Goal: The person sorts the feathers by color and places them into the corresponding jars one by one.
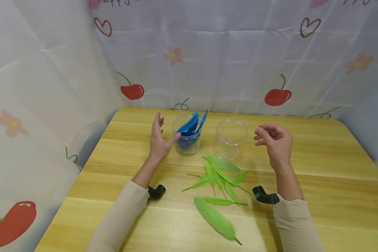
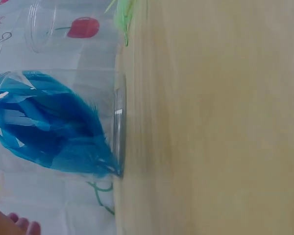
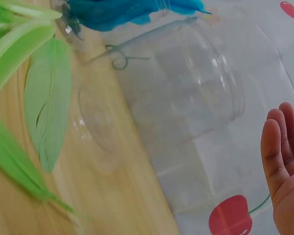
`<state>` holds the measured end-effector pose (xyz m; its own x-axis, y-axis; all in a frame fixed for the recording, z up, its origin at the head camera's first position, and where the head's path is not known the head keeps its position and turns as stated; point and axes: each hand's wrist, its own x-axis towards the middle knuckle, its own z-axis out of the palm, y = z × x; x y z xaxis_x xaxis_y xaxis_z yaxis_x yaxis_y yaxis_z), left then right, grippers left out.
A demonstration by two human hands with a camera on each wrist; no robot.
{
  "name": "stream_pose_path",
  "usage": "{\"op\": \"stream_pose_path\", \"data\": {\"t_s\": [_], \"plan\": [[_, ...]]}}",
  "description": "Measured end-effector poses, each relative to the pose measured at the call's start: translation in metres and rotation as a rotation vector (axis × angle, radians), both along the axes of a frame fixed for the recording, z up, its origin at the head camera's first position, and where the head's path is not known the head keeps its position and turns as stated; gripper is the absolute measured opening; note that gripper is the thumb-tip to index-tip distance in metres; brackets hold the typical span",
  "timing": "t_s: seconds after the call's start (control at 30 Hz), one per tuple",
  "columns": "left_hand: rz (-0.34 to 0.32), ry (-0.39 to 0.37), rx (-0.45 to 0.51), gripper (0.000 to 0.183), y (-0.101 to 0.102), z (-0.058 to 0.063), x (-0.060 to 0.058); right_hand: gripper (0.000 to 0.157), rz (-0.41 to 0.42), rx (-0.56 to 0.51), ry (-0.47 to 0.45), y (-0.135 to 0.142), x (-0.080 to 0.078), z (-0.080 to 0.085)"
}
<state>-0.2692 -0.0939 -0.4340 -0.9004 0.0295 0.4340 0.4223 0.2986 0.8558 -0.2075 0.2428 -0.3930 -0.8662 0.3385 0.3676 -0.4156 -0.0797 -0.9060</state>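
Several blue feathers [image 1: 190, 124] stand in a clear plastic jar [image 1: 189, 150], their tips poking above the rim. To the left of it is my left hand [image 1: 161, 142], fingers raised and thumb stretched toward the rim; whether the thumb touches it I cannot tell. A second clear jar [image 1: 228, 147] stands to the right, with no feathers visible inside. Beyond that jar my right hand [image 1: 277, 141] hovers, fingers loosely bent and holding nothing. In the right wrist view the fingers [image 3: 272, 152] appear apart from the jar.
Several green feathers [image 1: 220, 178] lie in a loose pile in front of the jars. One larger green feather [image 1: 215, 218] lies nearest the front. The wooden table [image 1: 113, 168] meets a printed white curtain [image 1: 226, 70] at the back.
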Motion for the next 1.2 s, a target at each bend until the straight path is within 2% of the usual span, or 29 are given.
{"op": "stream_pose_path", "data": {"t_s": [0.13,0.3,0.47,0.57,0.7,0.77,0.9,1.03,1.1,1.2], "plan": [[0.109,0.216,0.107,0.082,0.001,0.01,0.002,0.014,0.007,0.003,0.056,0.006,-0.001,-0.007],[0.159,0.43,0.236,0.072,0.007,0.028,0.009,0.024,0.031,0.01,0.116,0.013,-0.003,-0.015],[0.138,0.667,0.34,0.062,0.016,0.045,0.02,0.027,0.088,0.032,0.118,0.017,-0.007,-0.029],[0.064,0.735,0.363,0.058,0.022,0.053,0.028,0.037,0.123,0.063,0.094,0.018,-0.009,-0.037],[-0.085,0.713,0.335,0.051,0.025,0.062,0.042,0.052,0.172,0.158,0.03,0.02,-0.012,-0.046],[-0.174,0.674,0.27,0.049,0.026,0.064,0.048,0.059,0.188,0.238,-0.019,0.02,-0.013,-0.05],[-0.356,0.594,0.016,0.045,0.029,0.065,0.059,0.073,0.217,0.403,-0.102,0.018,-0.015,-0.057],[-0.506,0.538,-0.279,0.033,0.035,0.064,0.067,0.083,0.256,0.459,-0.126,0.014,-0.018,-0.061],[-0.551,0.508,-0.387,0.026,0.038,0.063,0.069,0.087,0.265,0.457,-0.13,0.011,-0.019,-0.062],[-0.574,0.445,-0.502,0.022,0.042,0.062,0.072,0.09,0.263,0.465,-0.137,0.007,-0.02,-0.062]]}}
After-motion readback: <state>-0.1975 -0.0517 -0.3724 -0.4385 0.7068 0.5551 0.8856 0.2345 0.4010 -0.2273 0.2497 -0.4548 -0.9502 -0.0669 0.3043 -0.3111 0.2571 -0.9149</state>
